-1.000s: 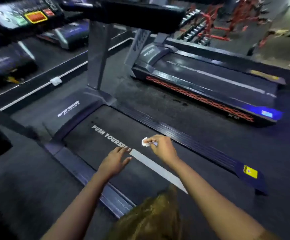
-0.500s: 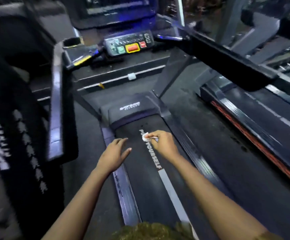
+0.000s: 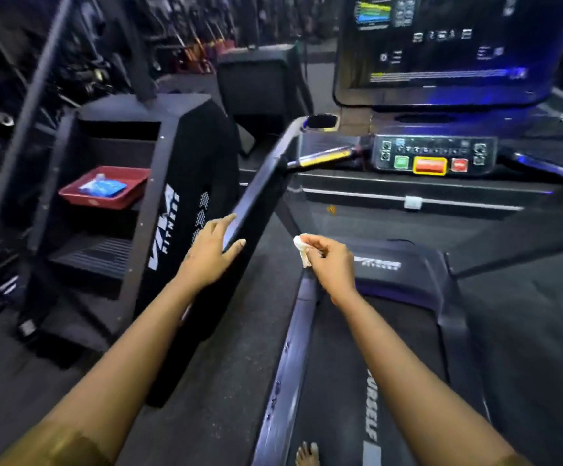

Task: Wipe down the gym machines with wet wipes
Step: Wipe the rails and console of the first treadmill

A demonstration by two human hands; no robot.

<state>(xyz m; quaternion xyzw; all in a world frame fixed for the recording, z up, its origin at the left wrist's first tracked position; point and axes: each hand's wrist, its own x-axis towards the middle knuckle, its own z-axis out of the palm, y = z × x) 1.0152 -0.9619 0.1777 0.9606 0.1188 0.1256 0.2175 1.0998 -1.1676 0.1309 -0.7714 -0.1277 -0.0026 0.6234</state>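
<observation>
The right hand [image 3: 332, 264] pinches a crumpled white wipe [image 3: 302, 250] between thumb and curled fingers, in the air over the front left corner of the treadmill [image 3: 407, 270]. Part of the wipe is hidden inside the hand. The left hand [image 3: 211, 253] lies at the end of the handrail [image 3: 256, 193], fingers straight and released, thumb spread. The blur hides how firmly it touches. The right arm covers part of the letters on the belt [image 3: 333, 381]. A foot [image 3: 307, 454] is cut off at the bottom edge. At left, a red tray [image 3: 98, 203] holds a blue packet [image 3: 103, 188] with unreadable print.

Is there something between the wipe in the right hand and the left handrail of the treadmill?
Nothing visible. Only open space lies between the wipe and the handrail; the left hand touches the rail's near end.
</observation>
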